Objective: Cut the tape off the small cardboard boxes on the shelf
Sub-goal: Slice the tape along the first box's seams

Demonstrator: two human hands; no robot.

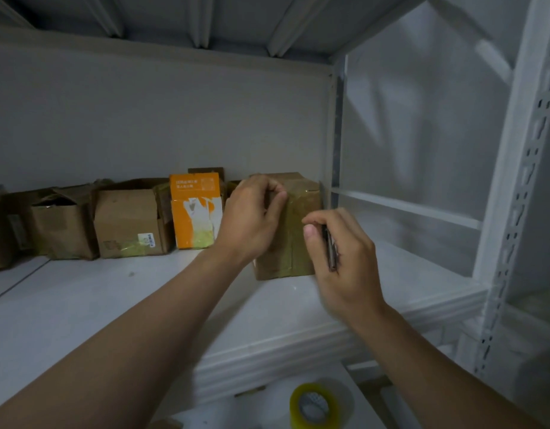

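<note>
A small taped cardboard box [300, 212] stands upright on the white shelf [112, 292], near its right post. My left hand [252, 215] grips the box's upper left edge, fingers curled over the top. Just right of the box's front face, my right hand [338, 246] holds a dark slim cutter [330, 249], thumb near the glossy tape strip that runs down the face. The blade tip is hidden behind my fingers.
Several opened cardboard boxes [128, 221] line the back wall to the left, with an orange and white carton [195, 212] beside them. A roll of yellowish tape [315, 405] lies on a lower surface. The perforated upright [515, 212] bounds the right side.
</note>
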